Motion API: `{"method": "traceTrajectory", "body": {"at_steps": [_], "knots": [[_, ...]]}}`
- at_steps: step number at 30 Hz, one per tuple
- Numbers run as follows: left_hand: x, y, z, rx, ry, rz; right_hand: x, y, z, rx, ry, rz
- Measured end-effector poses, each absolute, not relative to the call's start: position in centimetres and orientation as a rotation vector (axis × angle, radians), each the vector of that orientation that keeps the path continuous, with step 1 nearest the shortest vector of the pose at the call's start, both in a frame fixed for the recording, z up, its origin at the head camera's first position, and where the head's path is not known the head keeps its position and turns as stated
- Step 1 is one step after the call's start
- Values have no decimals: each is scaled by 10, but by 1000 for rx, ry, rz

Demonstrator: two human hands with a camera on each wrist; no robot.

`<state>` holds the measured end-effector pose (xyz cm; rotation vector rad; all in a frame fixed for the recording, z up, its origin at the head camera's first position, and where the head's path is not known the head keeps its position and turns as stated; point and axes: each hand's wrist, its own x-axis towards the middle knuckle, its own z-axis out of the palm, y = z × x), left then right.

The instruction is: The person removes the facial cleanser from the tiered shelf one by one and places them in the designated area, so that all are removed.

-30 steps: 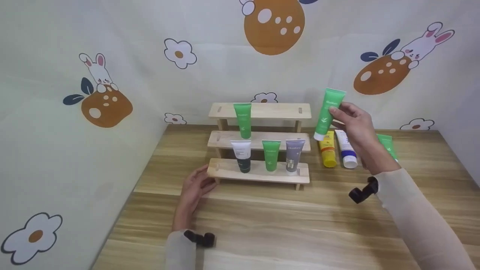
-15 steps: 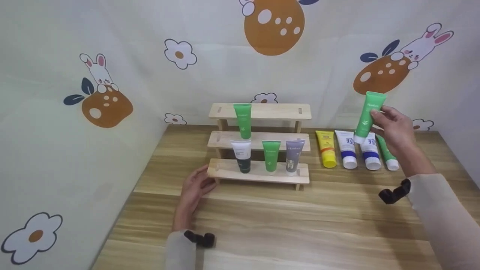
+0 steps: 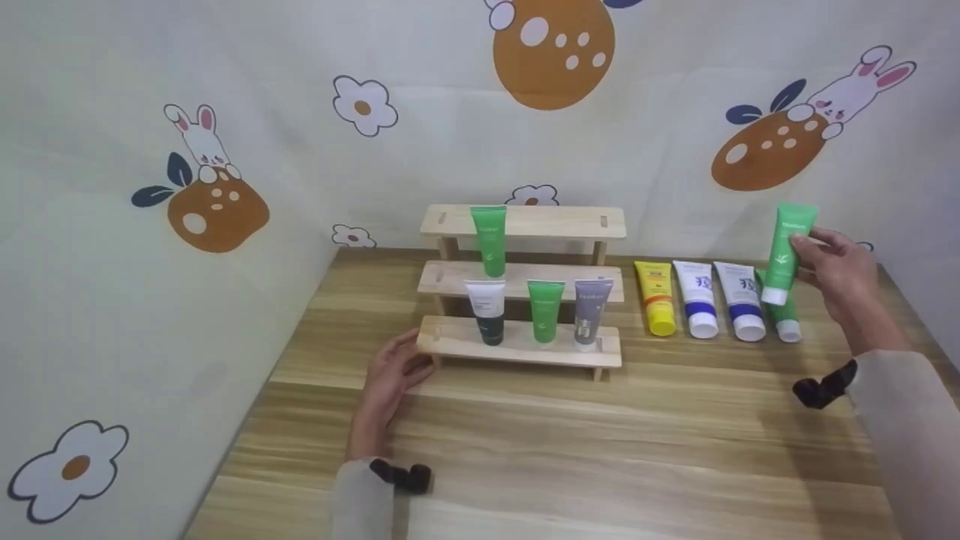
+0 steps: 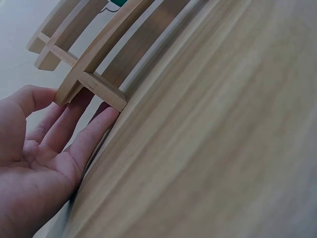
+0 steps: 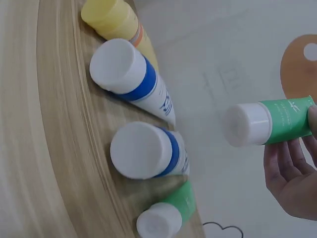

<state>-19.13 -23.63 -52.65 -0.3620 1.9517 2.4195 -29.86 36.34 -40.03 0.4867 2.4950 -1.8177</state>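
My right hand pinches a green squeeze tube between thumb and fingers, its white cap downward in the head view. It is over another green tube lying at the right end of a row. My left hand holds the left end of a three-step wooden display rack, thumb at the shelf edge and fingers under it by the leg. On the bottom step stand a white-and-dark tube, a green tube and a grey-purple tube. Another green tube stands on the middle step.
Right of the rack lie a yellow tube, a white tube with a blue band and a similar one on the wooden table. A patterned cloth hangs close behind the rack.
My right hand has carried the green tube to the right, away from the rack, and somewhat lower. The row of lying tubes has come into fuller view. My left hand stays on the rack.
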Motion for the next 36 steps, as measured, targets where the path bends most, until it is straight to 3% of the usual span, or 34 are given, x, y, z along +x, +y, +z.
{"method": "traceTrajectory", "body": {"at_steps": [17,36], "knots": [[-191,-236,-527,-362,1974,2396,-300,430,-445,1038,2224,-1917],[-189,-236,-526,-333,1932,2459,-316,434,-476,1179,2178,-1748]]}}
